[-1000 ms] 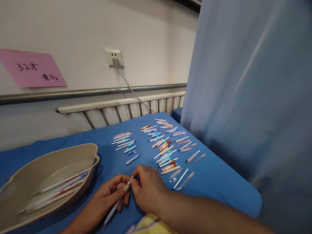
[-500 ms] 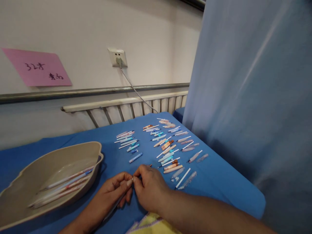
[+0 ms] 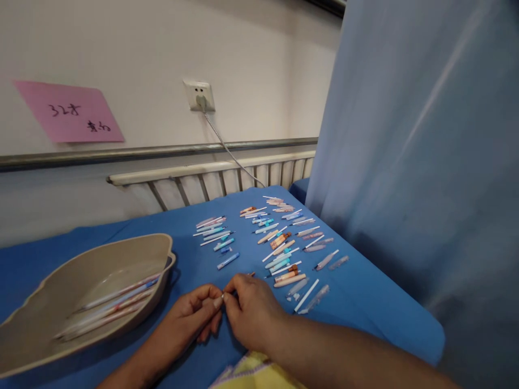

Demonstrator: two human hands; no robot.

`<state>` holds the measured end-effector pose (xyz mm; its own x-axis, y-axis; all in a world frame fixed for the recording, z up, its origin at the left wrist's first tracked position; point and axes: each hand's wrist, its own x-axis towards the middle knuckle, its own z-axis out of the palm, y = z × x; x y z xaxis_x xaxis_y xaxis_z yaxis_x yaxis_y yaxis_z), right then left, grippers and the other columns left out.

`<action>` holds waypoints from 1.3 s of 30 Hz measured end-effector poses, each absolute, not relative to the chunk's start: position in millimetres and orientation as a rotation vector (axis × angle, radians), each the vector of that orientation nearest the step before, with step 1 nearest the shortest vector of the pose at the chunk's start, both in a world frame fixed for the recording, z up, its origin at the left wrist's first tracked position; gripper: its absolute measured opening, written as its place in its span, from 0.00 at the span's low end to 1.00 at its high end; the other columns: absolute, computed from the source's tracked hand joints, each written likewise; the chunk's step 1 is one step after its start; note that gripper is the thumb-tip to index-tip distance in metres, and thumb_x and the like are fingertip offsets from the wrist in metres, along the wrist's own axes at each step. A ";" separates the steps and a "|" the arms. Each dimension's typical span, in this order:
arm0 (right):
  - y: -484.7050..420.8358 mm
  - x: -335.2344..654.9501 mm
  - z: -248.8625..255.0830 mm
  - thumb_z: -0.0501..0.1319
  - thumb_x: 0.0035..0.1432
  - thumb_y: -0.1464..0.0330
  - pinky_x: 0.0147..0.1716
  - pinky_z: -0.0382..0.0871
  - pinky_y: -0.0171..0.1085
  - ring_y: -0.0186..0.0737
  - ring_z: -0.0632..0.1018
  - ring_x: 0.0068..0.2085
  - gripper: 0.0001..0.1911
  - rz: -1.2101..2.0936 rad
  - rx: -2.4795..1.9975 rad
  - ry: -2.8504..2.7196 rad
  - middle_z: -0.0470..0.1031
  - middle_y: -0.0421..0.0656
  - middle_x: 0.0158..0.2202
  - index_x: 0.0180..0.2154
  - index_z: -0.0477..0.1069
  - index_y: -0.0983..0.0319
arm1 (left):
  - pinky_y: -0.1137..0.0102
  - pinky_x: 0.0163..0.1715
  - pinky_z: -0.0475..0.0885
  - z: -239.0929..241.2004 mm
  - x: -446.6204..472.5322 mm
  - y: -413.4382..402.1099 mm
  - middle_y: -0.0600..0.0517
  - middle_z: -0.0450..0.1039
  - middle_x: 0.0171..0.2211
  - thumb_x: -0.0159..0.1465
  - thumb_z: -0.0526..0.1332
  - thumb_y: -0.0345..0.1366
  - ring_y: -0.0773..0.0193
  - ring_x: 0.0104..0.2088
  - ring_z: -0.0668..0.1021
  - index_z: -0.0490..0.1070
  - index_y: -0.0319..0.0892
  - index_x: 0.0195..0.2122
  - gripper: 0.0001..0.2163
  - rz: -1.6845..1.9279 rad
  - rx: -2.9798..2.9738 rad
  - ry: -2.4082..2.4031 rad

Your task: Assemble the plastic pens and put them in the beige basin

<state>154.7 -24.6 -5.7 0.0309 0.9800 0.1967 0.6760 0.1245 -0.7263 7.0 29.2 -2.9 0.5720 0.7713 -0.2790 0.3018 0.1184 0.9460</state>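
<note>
My left hand and my right hand meet over the blue-covered bed, both closed in a pinch. A tiny white piece shows between the fingertips, apparently a pen part; the fingers hide most of it. Just beyond the right hand's fingers pokes a small brownish tip. Nearest in front lies a blue pen barrel. Several sets of pen parts lie in rows to the right, with white refills, orange barrels and clear barrels.
At the left a beige leaf-shaped basin holds several pens. The blue bed cover runs to a railing at the wall. A blue curtain hangs at the right. Yellow cloth shows below my hands.
The view has shifted slightly, so everything sits a little further right. Both hands keep the same pinch, and a pale strip seen earlier along the left palm no longer shows.
</note>
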 end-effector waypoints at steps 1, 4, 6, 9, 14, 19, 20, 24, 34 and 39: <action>-24.7 154.7 -5.6 0.54 0.58 0.69 0.38 0.64 0.36 0.41 0.76 0.39 0.07 0.560 -1.618 -1.715 0.77 0.44 0.35 0.36 0.70 0.61 | 0.78 0.15 0.55 -2.6 7.1 29.2 0.57 0.66 0.15 0.55 0.62 0.48 0.74 0.14 0.63 0.66 0.39 0.28 0.15 0.435 1.464 0.974; -25.1 155.2 -5.0 0.54 0.58 0.69 0.38 0.64 0.36 0.41 0.76 0.39 0.07 0.554 -1.612 -1.723 0.77 0.44 0.35 0.36 0.70 0.61 | 0.78 0.15 0.55 -1.6 6.7 29.3 0.57 0.66 0.15 0.55 0.62 0.48 0.74 0.14 0.63 0.66 0.39 0.28 0.15 0.434 1.476 0.972; -25.2 156.3 -4.5 0.54 0.57 0.70 0.37 0.64 0.36 0.40 0.76 0.38 0.07 0.547 -1.596 -1.728 0.77 0.44 0.35 0.35 0.71 0.60 | 0.78 0.15 0.55 -1.1 6.0 29.3 0.57 0.67 0.15 0.56 0.61 0.47 0.74 0.14 0.63 0.66 0.39 0.28 0.15 0.439 1.496 0.968; -23.9 158.6 -5.7 0.55 0.57 0.70 0.38 0.64 0.35 0.39 0.76 0.38 0.07 0.562 -1.542 -1.723 0.77 0.43 0.34 0.35 0.72 0.60 | 0.78 0.15 0.55 -1.2 4.4 29.2 0.57 0.68 0.15 0.57 0.60 0.47 0.74 0.14 0.64 0.66 0.39 0.28 0.15 0.450 1.497 0.954; -17.6 160.3 -15.3 0.54 0.57 0.71 0.31 0.65 0.32 0.36 0.76 0.33 0.08 0.656 -1.498 -1.569 0.77 0.40 0.32 0.36 0.72 0.59 | 0.79 0.15 0.55 -4.4 1.9 28.8 0.56 0.69 0.17 0.58 0.60 0.46 0.74 0.14 0.64 0.66 0.38 0.32 0.14 0.466 1.437 0.897; -17.8 160.5 -18.1 0.54 0.57 0.72 0.30 0.65 0.32 0.36 0.76 0.32 0.09 0.673 -1.458 -1.549 0.77 0.40 0.31 0.35 0.73 0.60 | 0.78 0.15 0.57 -5.9 1.4 27.4 0.56 0.70 0.19 0.58 0.60 0.46 0.74 0.14 0.67 0.65 0.39 0.31 0.14 0.498 1.371 0.877; -18.8 160.5 -17.2 0.54 0.57 0.72 0.31 0.65 0.32 0.36 0.76 0.32 0.09 0.669 -1.445 -1.568 0.77 0.40 0.31 0.35 0.73 0.60 | 0.78 0.14 0.57 -5.7 1.4 27.0 0.55 0.70 0.19 0.58 0.60 0.46 0.74 0.14 0.67 0.65 0.39 0.31 0.14 0.501 1.358 0.876; -22.0 160.6 -13.8 0.54 0.56 0.74 0.32 0.65 0.32 0.35 0.75 0.33 0.10 0.643 -1.392 -1.628 0.77 0.40 0.32 0.35 0.74 0.60 | 0.78 0.13 0.57 -5.7 1.4 25.4 0.56 0.70 0.18 0.58 0.60 0.47 0.73 0.14 0.67 0.64 0.39 0.31 0.14 0.518 1.322 0.875; -16.6 164.1 -21.4 0.54 0.56 0.72 0.32 0.66 0.33 0.38 0.76 0.34 0.09 0.645 -1.477 -1.548 0.77 0.41 0.32 0.36 0.73 0.60 | 0.80 0.12 0.56 -7.6 0.3 27.9 0.57 0.69 0.17 0.60 0.58 0.43 0.75 0.12 0.64 0.64 0.39 0.30 0.11 0.595 1.263 0.854; -16.7 165.9 -22.1 0.54 0.57 0.74 0.37 0.65 0.34 0.38 0.75 0.37 0.10 0.535 -1.484 -1.753 0.76 0.42 0.35 0.37 0.73 0.60 | 0.80 0.13 0.57 -10.0 -2.3 32.8 0.56 0.70 0.19 0.62 0.57 0.41 0.76 0.12 0.64 0.65 0.39 0.32 0.09 0.668 1.172 0.835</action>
<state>165.9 -16.7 -22.1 -0.0319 0.9593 0.2807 0.6393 0.2355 -0.7320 -2.3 32.8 -10.0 0.5386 0.8160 -0.2098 -0.0263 0.2652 0.9638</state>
